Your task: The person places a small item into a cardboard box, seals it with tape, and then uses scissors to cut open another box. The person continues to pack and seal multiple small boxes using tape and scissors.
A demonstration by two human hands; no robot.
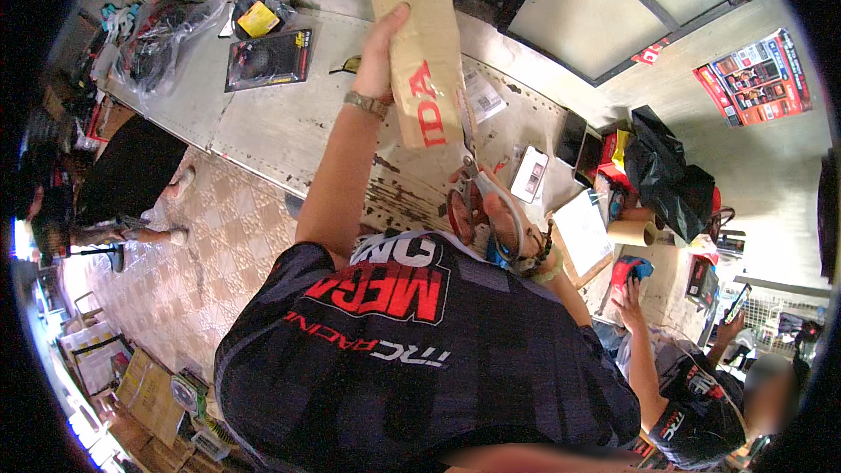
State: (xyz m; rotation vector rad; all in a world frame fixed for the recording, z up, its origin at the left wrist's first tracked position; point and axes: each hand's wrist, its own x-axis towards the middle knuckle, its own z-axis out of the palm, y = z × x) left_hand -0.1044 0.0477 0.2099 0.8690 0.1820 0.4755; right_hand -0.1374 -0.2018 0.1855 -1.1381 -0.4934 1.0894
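Observation:
My left hand (380, 54), with a watch at its wrist, grips the left side of a long tan cardboard box (422, 39) wrapped in shiny clear tape. It holds the box tilted above the worktable (272, 127). In my right hand (501, 221) is a pair of scissors (470, 177), with its looped handles around my fingers. The scissor blades point up along the box's lower right edge; I cannot tell whether they cut into it. A paper with printing (484, 95) lies on the table just right of the box.
On the table's left are a blister-packed part (268, 60) and plastic-wrapped goods (166, 39). To the right lie a white phone-like device (529, 174), a clipboard with paper (582, 235) and a black plastic bag (670, 175). A co-worker (692, 394) stands at right; another person (123, 175) is at left.

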